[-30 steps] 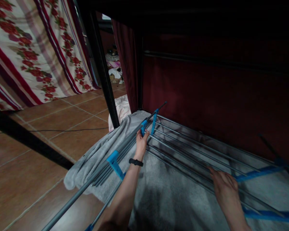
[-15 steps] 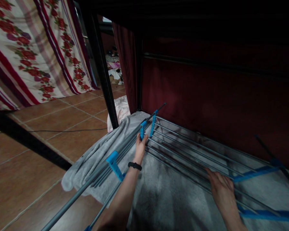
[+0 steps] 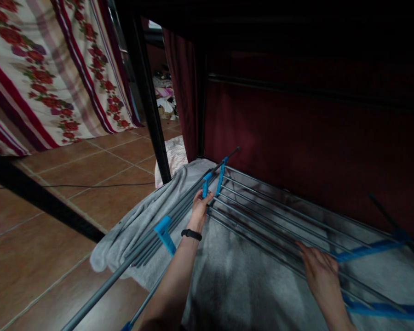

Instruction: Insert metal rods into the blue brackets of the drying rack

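A folding drying rack (image 3: 262, 209) with grey metal rods and blue plastic joints lies nearly flat in front of me, on top of a grey towel (image 3: 234, 280). My left hand (image 3: 199, 209), with a black band on the wrist, is closed around a rod beside a blue joint (image 3: 204, 185) at the rack's far left end. Further right, my right hand (image 3: 319, 271) grips the rods near a blue crossbar (image 3: 365, 252).
Brown tiled floor (image 3: 55, 216) spreads to the left, crossed by a thin dark cable. A black post (image 3: 148, 101) stands just behind the towel's left end. A dark red curtain (image 3: 296, 128) hangs behind the rack. A flowered striped cloth (image 3: 44, 69) hangs far left.
Hardly anything has moved. Both hands keep their grip on the rack, and the view has shifted slightly.
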`<state>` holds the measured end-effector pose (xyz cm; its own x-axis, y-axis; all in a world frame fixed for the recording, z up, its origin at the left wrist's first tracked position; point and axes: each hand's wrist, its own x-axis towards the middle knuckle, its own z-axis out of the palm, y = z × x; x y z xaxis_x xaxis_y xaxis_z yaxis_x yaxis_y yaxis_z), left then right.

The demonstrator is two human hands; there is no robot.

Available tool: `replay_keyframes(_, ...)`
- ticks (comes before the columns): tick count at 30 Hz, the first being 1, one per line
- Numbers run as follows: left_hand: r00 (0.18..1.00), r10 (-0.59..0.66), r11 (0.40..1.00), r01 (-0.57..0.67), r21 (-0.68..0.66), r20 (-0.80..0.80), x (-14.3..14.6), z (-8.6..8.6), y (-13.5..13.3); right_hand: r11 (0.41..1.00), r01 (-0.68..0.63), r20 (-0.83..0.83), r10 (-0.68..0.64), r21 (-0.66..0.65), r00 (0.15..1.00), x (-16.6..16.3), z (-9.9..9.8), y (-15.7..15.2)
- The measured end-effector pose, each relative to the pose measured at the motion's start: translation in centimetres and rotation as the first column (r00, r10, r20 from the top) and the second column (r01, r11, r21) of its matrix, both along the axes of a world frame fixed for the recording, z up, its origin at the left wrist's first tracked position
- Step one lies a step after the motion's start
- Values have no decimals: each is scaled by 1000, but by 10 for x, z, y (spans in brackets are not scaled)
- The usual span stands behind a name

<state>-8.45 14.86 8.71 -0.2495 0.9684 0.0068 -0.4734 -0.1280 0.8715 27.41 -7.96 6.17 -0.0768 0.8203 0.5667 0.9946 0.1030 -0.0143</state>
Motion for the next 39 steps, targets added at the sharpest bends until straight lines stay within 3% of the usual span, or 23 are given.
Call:
replay_keyframes(13, 997, -67, 998, 67, 2, 24, -3, 3, -1, 1000, -11, -13, 11, -14, 1000, 1, -2, 0)
replay_keyframes(21, 998, -52, 997, 53, 48, -27, -3, -5, 0, 1000, 8, 1, -8, -24, 1000, 1, -2, 0)
replay_keyframes(30, 979, 2, 997, 14, 77, -203, 4, -14, -6, 998, -1, -34, -1, -68, 999, 0, 4, 1)
replay_keyframes(34, 901, 73, 992, -23, 121, -427, 2, -18, -5, 998, -15, -68, 11, -65, 998, 0, 6, 3)
replay_keyframes(39, 841, 113, 987, -34, 157, -530, -1, -20, -4, 998, -9, -83, 4, -65, 997, -3, 8, 4)
